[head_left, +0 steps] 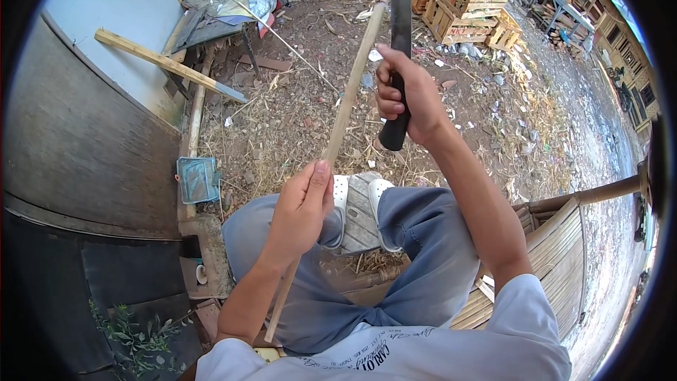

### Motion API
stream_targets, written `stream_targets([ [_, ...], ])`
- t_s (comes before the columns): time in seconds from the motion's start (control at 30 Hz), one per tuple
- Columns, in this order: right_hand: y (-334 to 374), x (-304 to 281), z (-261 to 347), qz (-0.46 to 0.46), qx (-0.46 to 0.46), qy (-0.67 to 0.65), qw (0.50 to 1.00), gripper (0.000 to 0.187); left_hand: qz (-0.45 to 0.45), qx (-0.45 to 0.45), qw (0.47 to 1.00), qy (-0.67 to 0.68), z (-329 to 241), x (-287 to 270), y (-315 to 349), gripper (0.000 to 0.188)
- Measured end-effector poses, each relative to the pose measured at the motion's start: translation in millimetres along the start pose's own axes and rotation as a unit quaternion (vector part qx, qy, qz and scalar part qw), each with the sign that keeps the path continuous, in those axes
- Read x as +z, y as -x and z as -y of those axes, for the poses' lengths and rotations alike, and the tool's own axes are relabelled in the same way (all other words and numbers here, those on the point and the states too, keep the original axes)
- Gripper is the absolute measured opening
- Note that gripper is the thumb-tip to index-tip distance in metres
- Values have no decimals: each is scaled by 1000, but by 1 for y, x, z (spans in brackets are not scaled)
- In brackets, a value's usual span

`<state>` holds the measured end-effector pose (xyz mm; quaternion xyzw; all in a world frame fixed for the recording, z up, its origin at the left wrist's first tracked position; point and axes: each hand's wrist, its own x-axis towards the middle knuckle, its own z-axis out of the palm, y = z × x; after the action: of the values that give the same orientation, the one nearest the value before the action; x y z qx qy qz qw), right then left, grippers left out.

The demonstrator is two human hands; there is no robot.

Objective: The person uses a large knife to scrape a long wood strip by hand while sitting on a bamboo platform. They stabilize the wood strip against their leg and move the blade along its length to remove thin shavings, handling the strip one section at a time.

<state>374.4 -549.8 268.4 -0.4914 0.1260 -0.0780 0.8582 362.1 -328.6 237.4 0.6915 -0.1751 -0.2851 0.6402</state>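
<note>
My left hand [302,204] is closed round a long, pale bamboo stick [347,102], which slants from my lap up and away to the right. Its thumb lies along the stick. In my right hand [415,95] is the black handle of a machete [400,10], held upright with the dark blade pointing away from me. The blade passes just right of the stick's far end, and a gap shows between them near my right hand. The blade's far tip is cut off by the top edge of the view.
I sit with knees bent, white shoes [381,194] on a grey slab [360,222]. Wooden crates [469,3] stand far right, a low table [211,28] far left. A wooden plank [166,63] leans there, and a blue basket [197,179] lies left. Litter and dry scraps cover the ground.
</note>
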Motion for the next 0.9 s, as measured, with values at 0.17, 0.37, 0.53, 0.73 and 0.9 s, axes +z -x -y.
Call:
stream_targets([
  [0.17,3,12,3,-24,-54,2,998,29,32,-20,999,-10,-12,9,2,35],
  [0.37,13,26,-12,63,-59,65,994,28,28,-6,990,139,-18,15,-5,32],
  [0.53,25,32,-6,137,2,187,973,30,-25,44,989,137,-13,6,-9,31],
  [0.73,34,32,-13,144,-169,531,818,15,-115,97,988,-21,-7,5,-9,30],
  [0.9,17,21,-9,78,-216,710,665,13,-133,131,979,-86,-8,10,-4,29],
])
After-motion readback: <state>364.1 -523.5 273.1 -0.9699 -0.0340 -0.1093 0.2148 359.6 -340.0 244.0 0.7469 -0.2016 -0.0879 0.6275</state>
